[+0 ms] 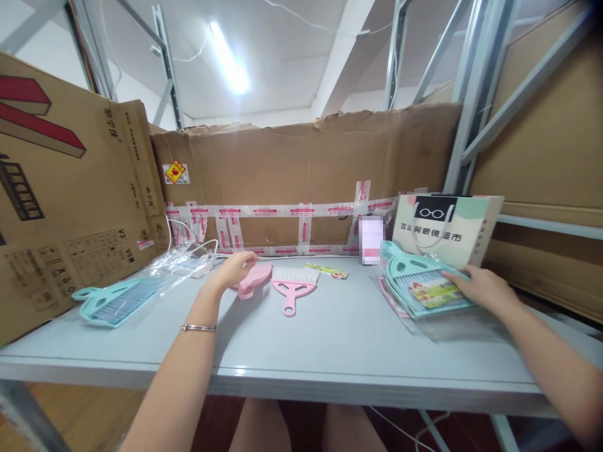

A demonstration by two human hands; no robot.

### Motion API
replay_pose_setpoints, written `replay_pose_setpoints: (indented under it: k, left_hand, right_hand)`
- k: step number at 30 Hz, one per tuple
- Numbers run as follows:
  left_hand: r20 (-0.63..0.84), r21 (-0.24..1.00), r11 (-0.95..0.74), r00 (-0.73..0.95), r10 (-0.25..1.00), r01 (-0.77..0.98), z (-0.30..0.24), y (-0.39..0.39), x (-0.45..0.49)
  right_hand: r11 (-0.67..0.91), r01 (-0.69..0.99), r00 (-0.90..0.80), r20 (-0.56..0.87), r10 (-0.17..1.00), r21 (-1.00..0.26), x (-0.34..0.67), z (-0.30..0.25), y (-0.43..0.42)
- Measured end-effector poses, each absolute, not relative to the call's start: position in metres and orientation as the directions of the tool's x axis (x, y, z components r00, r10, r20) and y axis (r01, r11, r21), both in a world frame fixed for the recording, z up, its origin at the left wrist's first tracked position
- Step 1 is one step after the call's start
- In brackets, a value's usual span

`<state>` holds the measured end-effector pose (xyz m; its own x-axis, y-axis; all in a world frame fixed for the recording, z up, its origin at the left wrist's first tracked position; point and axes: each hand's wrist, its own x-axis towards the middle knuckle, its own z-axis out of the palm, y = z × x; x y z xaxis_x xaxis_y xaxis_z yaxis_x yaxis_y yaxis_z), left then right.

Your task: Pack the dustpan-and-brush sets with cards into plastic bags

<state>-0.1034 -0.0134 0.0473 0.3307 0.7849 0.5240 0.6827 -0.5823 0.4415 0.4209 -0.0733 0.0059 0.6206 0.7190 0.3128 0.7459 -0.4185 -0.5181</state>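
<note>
My left hand (pixel 235 271) is at a small pink dustpan (pixel 257 280), its bent fingers closed at the dustpan's far-left side; the palm hides part of the contact. Just right of it, a pink hand brush (pixel 293 289) with white bristles lies flat, handle towards me. On the right, my right hand (pixel 485 289) grips the edge of a teal dustpan and brush set (pixel 424 285) in clear plastic with a printed card. That set lies on top of other wrapped sets, one showing a pink edge.
Another wrapped teal set (pixel 117 302) lies at the left. Behind are clear plastic and a white cable (pixel 188 263), a printed card (pixel 327 271), a blurred phone-like screen (pixel 372 238) and a paper bag (pixel 471 220). Cardboard boxes (pixel 282 169) wall the grey table (pixel 348 351).
</note>
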Motion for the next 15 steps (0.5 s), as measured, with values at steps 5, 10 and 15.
replay_pose_setpoints:
  k: [5, 10, 15]
  left_hand:
    - [0.587, 0.288, -0.651, 0.408, 0.699, 0.702, 0.055, -0.021, -0.1]
    - [0.667, 0.413, -0.664, 0.29, 0.687, 0.624, 0.053, -0.026, -0.074]
    - [0.301, 0.879, -0.388, 0.309, 0.902, 0.278, 0.039, -0.034, -0.039]
  right_hand:
    - [-0.458, 0.818, 0.575, 0.517, 0.634, -0.348, 0.394, 0.015, -0.089]
    - [-0.352, 0.792, 0.598, 0.518, 0.612, -0.498, 0.355, 0.049, -0.081]
    - [0.081, 0.806, 0.372, 0.608, 0.701, -0.587, 0.273, 0.059, -0.033]
